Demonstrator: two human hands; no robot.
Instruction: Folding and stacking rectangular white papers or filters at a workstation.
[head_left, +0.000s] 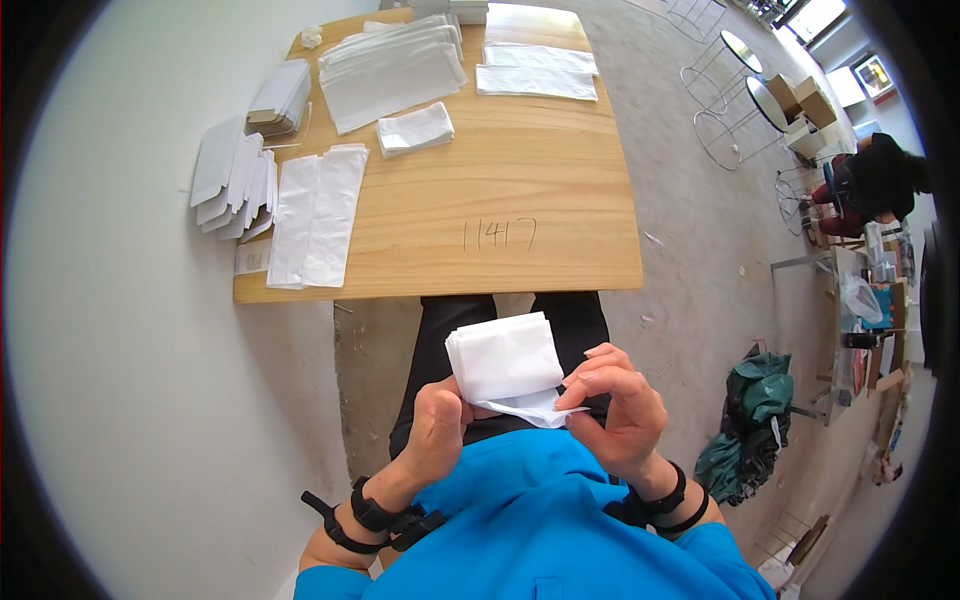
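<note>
Above my lap I hold a thick stack of folded white sheets [505,358], thin and soft like tissue or plastic; I cannot tell which. My left hand [437,428] is closed on its lower left corner, the thumb in front and most fingers hidden behind. At the lower right, my right hand [615,405] pinches the loose edge of the bottom sheet between thumb and fingertip, drawing it a little away from the stack. Beyond my hands, a small folded white bundle [415,129] and a long pair of white folded strips [318,215] lie on the wooden table [500,190].
Flat white cartons [232,180] lean at the table's left edge by the wall, near another carton pile [281,97]. Large white sheets [390,70] and folded strips [537,80] lie at the back. On the right are dark green bags [755,415], stools [765,103] and a seated person [870,185].
</note>
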